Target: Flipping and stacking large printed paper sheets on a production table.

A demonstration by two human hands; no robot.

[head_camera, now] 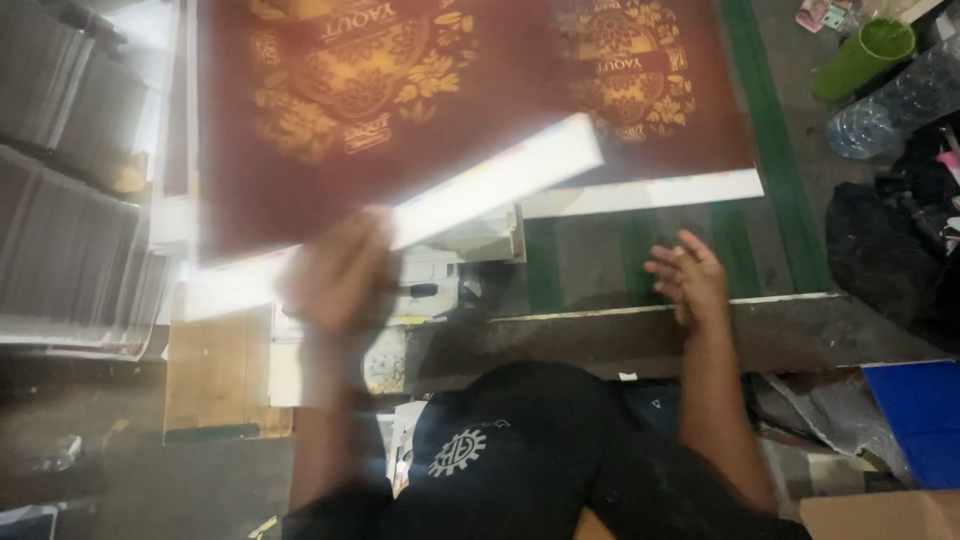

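Left hand (340,270) under tilted printed sheet (370,110)

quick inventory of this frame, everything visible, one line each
printed sheet: 1, dark red with gold ornament and a white edge, lifted at upper left, motion-blurred
second sheet: 1, same red and gold print, lying flat at upper middle
green strips: several, green, on the grey work surface under and right of the sheets
paper stacks: several, grey-white, far left
green cup: 1, green, lying at top right
plastic bottle: 1, clear, top right beside the cup
dark cloth: 1 heap, black, right edge
blue sheet: 1, blue, lower right
cardboard: 1, brown, bottom right corner
shirt: 1, black with white emblem, bottom middle
left hand: blurred, at the lifted sheet's white edge
right hand: open, fingers spread, over the work surface's edge
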